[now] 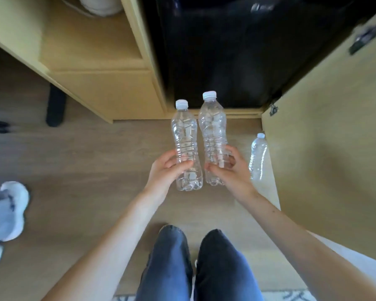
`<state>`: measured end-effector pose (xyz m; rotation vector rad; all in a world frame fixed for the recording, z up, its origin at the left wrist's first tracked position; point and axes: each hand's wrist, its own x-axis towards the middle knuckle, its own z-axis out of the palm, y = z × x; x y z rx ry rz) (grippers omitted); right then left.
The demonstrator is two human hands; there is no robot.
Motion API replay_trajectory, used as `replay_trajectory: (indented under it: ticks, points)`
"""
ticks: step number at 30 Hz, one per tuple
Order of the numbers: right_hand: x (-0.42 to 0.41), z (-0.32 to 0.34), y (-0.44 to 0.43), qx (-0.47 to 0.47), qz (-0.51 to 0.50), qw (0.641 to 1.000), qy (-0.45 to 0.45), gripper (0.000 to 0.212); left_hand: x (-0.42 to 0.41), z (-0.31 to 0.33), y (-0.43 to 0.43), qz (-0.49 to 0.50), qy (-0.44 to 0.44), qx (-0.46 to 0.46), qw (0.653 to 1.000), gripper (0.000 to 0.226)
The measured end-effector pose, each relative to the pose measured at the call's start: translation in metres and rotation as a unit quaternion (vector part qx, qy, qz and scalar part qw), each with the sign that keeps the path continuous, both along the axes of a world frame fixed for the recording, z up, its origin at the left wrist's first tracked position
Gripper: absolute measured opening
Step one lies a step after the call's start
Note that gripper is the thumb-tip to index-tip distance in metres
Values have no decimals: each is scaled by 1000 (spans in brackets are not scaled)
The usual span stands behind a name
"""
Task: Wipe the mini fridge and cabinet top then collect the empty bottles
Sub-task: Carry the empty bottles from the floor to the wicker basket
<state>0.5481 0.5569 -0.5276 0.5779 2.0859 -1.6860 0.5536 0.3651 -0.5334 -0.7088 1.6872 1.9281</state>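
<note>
Two bottles, each hand grip wrapped round one, wood floor, black fridge

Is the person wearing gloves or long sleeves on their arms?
No. The left hand and right hand are bare, with no gloves, and no watch shows at the wrists. The left forearm and right forearm are uncovered too; no sleeve is in view.

The left bottle in my left hand and the right bottle in my right hand are clear, ribbed, shiny plastic with matt white caps. The third bottle, at three o'clock from them, is the same plastic. At twelve o'clock the mini fridge is glossy black. The cabinet at ten o'clock and the cabinet door at three are pale matt wood, and the hinge is metal. The floor is smooth with a wood grain. My jeans are dark denim.
</note>
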Motion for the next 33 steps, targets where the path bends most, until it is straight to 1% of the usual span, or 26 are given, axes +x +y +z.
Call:
replay_trajectory:
  ticks: [3, 8, 10, 12, 15, 17, 19, 23, 25, 28, 31, 33]
  points:
    - [9, 120, 9, -11, 3, 1000, 11, 52, 10, 116, 5, -3, 6, 9, 1000, 41]
    - [29, 309, 24, -6, -6, 999, 42, 58, 25, 309, 16, 11, 26, 25, 999, 51]
    - [39, 381, 29, -12, -7, 998, 66, 57, 30, 380, 18, 7, 49, 26, 998, 55]
    - [43, 444, 35, -18, -7, 994, 104, 57, 29, 443, 18, -5, 84, 21, 996, 60]
    - [42, 520, 44, -27, -12, 987, 155, 62, 27, 523, 20, -16, 143, 13, 990, 70]
    - [37, 563, 49, -19, -19, 979, 202, 66, 21, 566, 23, -17, 187, 14, 982, 66]
    - [34, 599, 56, -12, -27, 969, 246, 67, 14, 601, 26, -29, 226, 16, 974, 60]
    - [40, 651, 63, -2, -62, 945, 322, 69, 0, 650, 34, -47, 294, 24, 954, 75]
    - [49, 666, 65, -5, -94, 934, 345, 72, -4, 667, 42, -68, 327, 29, 942, 72]
    - [66, 673, 68, 13, -160, 916, 369, 73, -6, 682, 53, -111, 358, 39, 926, 63]
    - [88, 665, 72, 61, -234, 896, 373, 80, -7, 687, 60, -170, 368, 48, 913, 66]
    - [104, 660, 75, 72, -284, 882, 368, 86, -10, 687, 66, -208, 373, 57, 902, 70]
